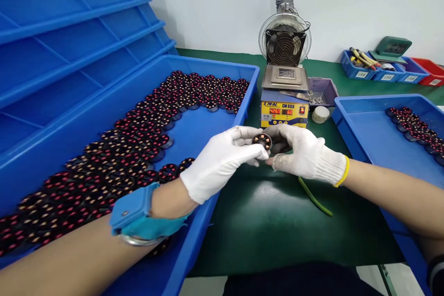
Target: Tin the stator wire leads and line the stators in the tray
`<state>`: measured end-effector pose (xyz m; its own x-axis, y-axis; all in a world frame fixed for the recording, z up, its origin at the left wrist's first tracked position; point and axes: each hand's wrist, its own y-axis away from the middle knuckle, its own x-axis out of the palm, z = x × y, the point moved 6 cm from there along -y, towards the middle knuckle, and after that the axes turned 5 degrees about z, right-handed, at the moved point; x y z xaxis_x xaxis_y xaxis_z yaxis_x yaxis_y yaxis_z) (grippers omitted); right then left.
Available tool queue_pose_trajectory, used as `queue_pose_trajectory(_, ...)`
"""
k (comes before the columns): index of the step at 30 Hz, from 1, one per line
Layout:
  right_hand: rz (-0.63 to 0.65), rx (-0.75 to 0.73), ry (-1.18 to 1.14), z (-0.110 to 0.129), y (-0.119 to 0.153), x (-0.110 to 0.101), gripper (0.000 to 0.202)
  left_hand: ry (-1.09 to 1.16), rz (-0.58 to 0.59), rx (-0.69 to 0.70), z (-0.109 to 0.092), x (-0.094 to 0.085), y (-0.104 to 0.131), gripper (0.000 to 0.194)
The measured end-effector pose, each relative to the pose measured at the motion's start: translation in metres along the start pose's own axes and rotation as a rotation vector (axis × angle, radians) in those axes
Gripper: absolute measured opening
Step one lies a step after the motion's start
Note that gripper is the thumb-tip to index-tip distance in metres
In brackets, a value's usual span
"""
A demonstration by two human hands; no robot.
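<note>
A small round black stator (262, 141) with copper-coloured coils around its ring is held up in front of the solder pot, tilted toward me. My left hand (231, 157), in a white glove, pinches it from the left between thumb and fingers. From the right, my right hand (305, 152), in a knitted glove with a yellow cuff, closes its fingers at the stator's edge; some of its fingertips are hidden. Just behind both hands stands the solder pot (284, 106), a yellow-fronted unit with red digits and a metal top.
At left, a large blue tray (201, 127) holds many similar stators. Another blue tray (360, 125) with stators lies at right. A purple bin (324, 90), a round whitish pad (320, 114) and a green strip (314, 198) are close by. A fan with a duct (286, 48) rises behind.
</note>
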<state>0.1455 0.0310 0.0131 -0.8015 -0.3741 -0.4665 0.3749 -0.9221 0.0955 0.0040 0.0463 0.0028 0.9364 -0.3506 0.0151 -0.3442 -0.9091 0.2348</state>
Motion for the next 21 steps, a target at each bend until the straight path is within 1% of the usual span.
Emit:
queue_pose_trajectory(3, -0.023, -0.029, 0.024, 0.005, 0.001, -0.001, 0.038, -0.037, -0.011, -0.004, -0.002, 0.000, 0.001, 0.029)
queue_pose_trajectory(5, -0.036, -0.065, 0.006, 0.008, 0.000, -0.001, 0.033, 0.007, 0.002, -0.003, -0.002, 0.000, 0.001, 0.026)
queue_pose_trajectory(8, -0.042, -0.077, -0.014, 0.004, -0.001, -0.001, 0.035, 0.149, 0.040, -0.033, 0.001, 0.002, 0.000, 0.028)
queue_pose_trajectory(11, -0.026, -0.026, -0.015, -0.003, -0.002, 0.002, 0.043, 0.257, 0.051, -0.038, 0.004, 0.002, -0.002, 0.029)
queue_pose_trajectory(13, -0.004, -0.001, -0.029, -0.006, -0.002, 0.005, 0.044, 0.276, 0.041, -0.024, 0.005, 0.001, -0.003, 0.031)
queue_pose_trajectory(16, 0.000, 0.014, -0.069, -0.007, -0.003, 0.008, 0.040, 0.262, 0.019, -0.012, 0.004, 0.001, -0.003, 0.034)
queue_pose_trajectory(17, -0.019, 0.007, -0.076, -0.007, -0.003, 0.008, 0.039, 0.257, 0.006, -0.008, 0.004, 0.001, -0.003, 0.034)
queue_pose_trajectory(19, -0.101, -0.056, -0.035, -0.003, -0.001, 0.002, 0.040, 0.251, -0.022, -0.008, 0.003, 0.001, -0.002, 0.035)
queue_pose_trajectory(21, -0.219, -0.168, 0.142, 0.005, 0.004, -0.007, 0.041, 0.236, -0.035, -0.016, 0.003, 0.002, -0.002, 0.036)
